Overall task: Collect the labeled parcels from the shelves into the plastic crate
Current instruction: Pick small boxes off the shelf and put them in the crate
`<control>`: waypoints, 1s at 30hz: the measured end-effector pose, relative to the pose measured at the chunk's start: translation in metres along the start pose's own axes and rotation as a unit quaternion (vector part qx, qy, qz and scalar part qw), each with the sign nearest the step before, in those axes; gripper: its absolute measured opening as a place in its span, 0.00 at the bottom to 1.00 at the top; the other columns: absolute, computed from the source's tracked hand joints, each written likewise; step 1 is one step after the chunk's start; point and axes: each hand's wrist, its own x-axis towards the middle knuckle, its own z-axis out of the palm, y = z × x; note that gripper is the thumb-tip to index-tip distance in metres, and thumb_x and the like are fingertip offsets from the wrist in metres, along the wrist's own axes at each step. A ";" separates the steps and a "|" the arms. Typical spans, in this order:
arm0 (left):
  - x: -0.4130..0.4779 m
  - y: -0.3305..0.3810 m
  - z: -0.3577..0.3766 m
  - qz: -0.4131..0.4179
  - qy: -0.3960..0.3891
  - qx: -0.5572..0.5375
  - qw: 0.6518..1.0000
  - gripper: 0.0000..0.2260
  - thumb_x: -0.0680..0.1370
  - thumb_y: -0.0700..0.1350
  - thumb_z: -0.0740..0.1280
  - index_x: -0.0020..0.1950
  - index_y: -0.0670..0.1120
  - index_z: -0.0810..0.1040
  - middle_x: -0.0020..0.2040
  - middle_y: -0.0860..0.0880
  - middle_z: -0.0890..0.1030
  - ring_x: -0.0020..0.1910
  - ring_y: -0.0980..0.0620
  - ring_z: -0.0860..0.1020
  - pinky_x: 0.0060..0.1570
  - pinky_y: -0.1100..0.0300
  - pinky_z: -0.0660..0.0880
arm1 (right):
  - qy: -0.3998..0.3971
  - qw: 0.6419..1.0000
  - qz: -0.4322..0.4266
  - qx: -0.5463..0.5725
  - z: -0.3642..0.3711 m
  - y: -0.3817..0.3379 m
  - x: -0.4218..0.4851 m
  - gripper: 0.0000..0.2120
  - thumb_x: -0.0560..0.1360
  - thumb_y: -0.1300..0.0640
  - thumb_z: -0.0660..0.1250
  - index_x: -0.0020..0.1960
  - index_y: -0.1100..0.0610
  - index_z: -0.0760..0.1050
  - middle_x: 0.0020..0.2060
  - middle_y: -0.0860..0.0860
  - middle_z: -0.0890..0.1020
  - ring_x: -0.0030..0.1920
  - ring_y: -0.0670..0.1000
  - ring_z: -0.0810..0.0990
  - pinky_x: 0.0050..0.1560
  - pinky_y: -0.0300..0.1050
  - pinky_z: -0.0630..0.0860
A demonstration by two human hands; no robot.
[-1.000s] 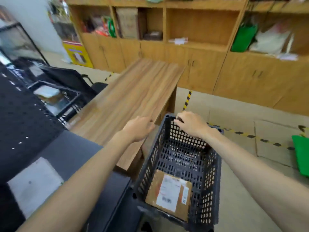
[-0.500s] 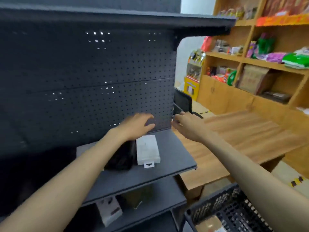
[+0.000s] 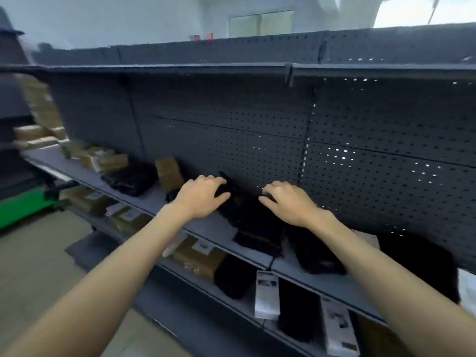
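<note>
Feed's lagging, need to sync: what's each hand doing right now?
Left hand: grips the black parcel at its top edge.
Right hand: curled on the same parcel; grip cannot be told.

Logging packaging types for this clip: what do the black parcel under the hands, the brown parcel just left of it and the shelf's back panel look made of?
Black parcel: probably soft plastic mailer bag; dark, slack, creased outline. Brown parcel: cardboard, matte tan, boxy edges. Back panel: likely painted metal pegboard, dark grey, regular holes passing light.
</note>
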 end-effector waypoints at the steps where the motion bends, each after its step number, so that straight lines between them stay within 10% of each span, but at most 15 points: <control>1: -0.014 -0.031 -0.005 -0.021 0.008 0.006 1.000 0.24 0.84 0.59 0.58 0.77 0.50 0.68 0.72 0.47 0.74 0.70 0.43 0.72 0.62 0.47 0.71 | -0.001 1.000 -0.022 0.006 0.008 -0.031 0.021 0.17 0.83 0.44 0.56 0.60 0.55 0.75 0.58 0.53 0.77 0.58 0.57 0.76 0.55 0.53 0.73; 13: -0.151 -0.296 -0.043 -0.203 0.030 0.044 0.978 0.23 0.83 0.59 0.59 0.75 0.51 0.68 0.68 0.47 0.77 0.67 0.43 0.73 0.61 0.46 0.73 | -0.009 0.978 -0.204 0.048 0.080 -0.317 0.181 0.17 0.83 0.45 0.55 0.62 0.54 0.74 0.60 0.53 0.77 0.58 0.57 0.76 0.56 0.56 0.74; 30: -0.125 -0.578 -0.047 -0.260 0.015 0.062 0.963 0.23 0.83 0.61 0.58 0.75 0.51 0.69 0.69 0.48 0.76 0.68 0.45 0.73 0.62 0.48 0.72 | -0.009 0.965 -0.253 0.067 0.181 -0.505 0.417 0.17 0.83 0.45 0.55 0.62 0.54 0.74 0.57 0.52 0.78 0.55 0.54 0.78 0.51 0.51 0.74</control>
